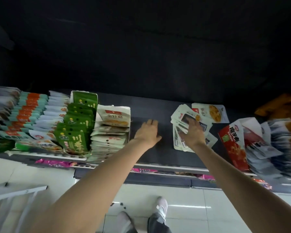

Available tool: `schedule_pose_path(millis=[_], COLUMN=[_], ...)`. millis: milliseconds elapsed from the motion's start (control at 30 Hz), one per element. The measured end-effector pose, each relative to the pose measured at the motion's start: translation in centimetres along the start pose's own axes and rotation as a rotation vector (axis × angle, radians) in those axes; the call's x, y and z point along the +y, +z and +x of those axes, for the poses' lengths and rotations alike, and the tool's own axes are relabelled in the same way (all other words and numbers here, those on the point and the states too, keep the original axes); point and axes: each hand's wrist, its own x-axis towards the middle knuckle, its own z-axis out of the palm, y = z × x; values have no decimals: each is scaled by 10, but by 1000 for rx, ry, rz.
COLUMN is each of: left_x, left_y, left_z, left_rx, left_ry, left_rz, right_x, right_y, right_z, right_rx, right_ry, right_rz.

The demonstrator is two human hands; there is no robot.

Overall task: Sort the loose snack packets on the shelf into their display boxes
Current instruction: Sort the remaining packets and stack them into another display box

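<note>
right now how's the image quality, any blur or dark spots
Head view: the upper half is near black, nothing readable there; the right edge smears with motion blur over the red display box and the packets beside it; wide-angle bending curves the shelf edge; the floor shows bright glare streaks; both hands, left and right, are fairly sharp.

Both arms reach fwd over the dark shelf (158, 153). Left hand (148, 132) lies flat, palm down, on a bare patch just right of the white display box (112, 115) w/ stacked pale packets. Right hand (192, 133) spreads over a loose pile of white packets (183, 121), fingers touching the top ones. Another white packet (210, 112) lies just beyond. Green box (79, 125) far left; red box (233, 140) tilted at right. Blurry at the right edge.
</note>
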Motion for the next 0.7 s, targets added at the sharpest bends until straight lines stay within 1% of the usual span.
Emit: schedule_pose_path(millis=[67,133,200,267,333,400,433,467,500,533,633,667,700], left_x=[-10,-18,-23,-26,-26,-22,-20,-17,-14,-12,0,3,5], left_y=[14,26,37,44,47,47,46,43,40,36,17,10,2], left_z=[11,17,18,20,24,26,27,26,25,24,16,12,9], left_rx=[-79,-125,-124,-106,-85,-72,-65,-53,-33,-5,95,128,165], left_ry=[-83,-125,-115,-96,-107,-127,-135,-140,-145,-147,-157,-153,-138], left_rz=[7,31,115,171,176,154,116,44,-62,-187,-519,-607,-687], right_x=[19,33,42,44,40,30,24,20,18,15,-3,-9,-16], right_y=[2,5,11,16,19,17,15,14,13,8,-16,-24,-33], right_z=[11,18,25,29,26,17,11,6,3,1,-8,-12,-17], right_rx=[-21,-56,-83,-66,24,132,134,123,116,119,92,77,51], right_ry=[46,99,110,95,34,-92,-161,-222,-258,-252,-148,-140,-141], right_rz=[-52,-94,-111,-142,-290,-514,-607,-648,-627,-502,252,444,581])
